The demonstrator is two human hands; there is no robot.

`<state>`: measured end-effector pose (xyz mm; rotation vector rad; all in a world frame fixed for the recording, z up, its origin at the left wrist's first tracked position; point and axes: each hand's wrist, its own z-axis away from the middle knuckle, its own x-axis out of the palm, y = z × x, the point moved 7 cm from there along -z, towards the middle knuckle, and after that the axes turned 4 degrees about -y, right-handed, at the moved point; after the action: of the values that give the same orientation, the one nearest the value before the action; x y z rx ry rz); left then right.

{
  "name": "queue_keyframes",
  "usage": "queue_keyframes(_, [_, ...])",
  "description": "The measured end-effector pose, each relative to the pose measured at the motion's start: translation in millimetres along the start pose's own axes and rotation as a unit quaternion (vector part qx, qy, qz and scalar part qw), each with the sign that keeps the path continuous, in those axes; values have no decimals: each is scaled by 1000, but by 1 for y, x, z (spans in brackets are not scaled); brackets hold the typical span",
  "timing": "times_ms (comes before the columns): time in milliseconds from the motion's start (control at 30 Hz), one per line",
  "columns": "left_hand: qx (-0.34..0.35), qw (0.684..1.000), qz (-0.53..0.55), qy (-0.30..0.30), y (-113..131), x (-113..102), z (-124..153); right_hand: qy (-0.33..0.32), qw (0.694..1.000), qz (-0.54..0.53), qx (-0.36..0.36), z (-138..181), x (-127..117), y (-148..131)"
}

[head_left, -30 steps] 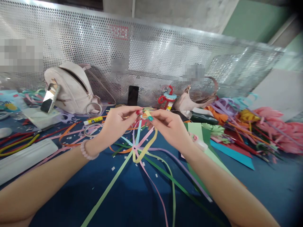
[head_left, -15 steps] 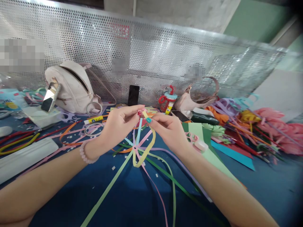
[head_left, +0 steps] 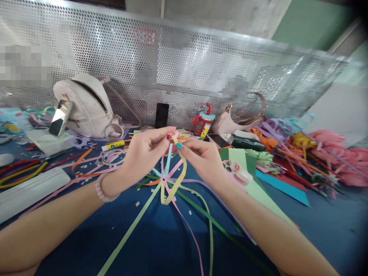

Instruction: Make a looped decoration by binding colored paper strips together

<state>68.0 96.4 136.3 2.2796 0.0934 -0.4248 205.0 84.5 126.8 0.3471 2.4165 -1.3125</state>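
A yellow paper strip (head_left: 181, 174) loops up from the middle of a star of coloured paper strips on the blue table. My left hand (head_left: 148, 151), with a beaded bracelet at the wrist, pinches at the upper end of this strip between thumb and fingers. Just beside it, my right hand (head_left: 202, 157) is closed on the same strip, thumb against forefinger. The fingertips of both hands nearly meet. Below them, the star's centre (head_left: 163, 179) lies on the table, with light green (head_left: 138, 218), dark green, pink and purple strips fanning out. Fingers partly hide the strip's end.
A glue stick (head_left: 113, 145), a tape roll (head_left: 114, 156) and yellow-handled tool (head_left: 25, 174) lie left. Behind stand a pale backpack (head_left: 86, 109), a phone (head_left: 162, 115) and red-handled cup (head_left: 204, 120). Green paper sheets (head_left: 253, 184) and pink paper flowers (head_left: 339, 157) lie right. Paper scraps dot the table.
Almost nothing differs. Both hands keep their pinch on the yellow strip, and the right fingertips have shifted very slightly left.
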Motion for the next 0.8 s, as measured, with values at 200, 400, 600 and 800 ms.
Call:
queue_keyframes(200, [-9,1000,10,0,-3,0,1,1,1000,-8,4,0,0,0])
queue_keyframes(400, [-12,999,30,4,-1,0,2,4,1000,-11,7,0,1,1])
queue_keyframes(600, [-27,991,132,-10,-4,5,4,4,1000,-12,4,0,2,0])
queue_keyframes(800, [-27,994,101,5,-4,2,4,4,1000,9,0,1,3,0])
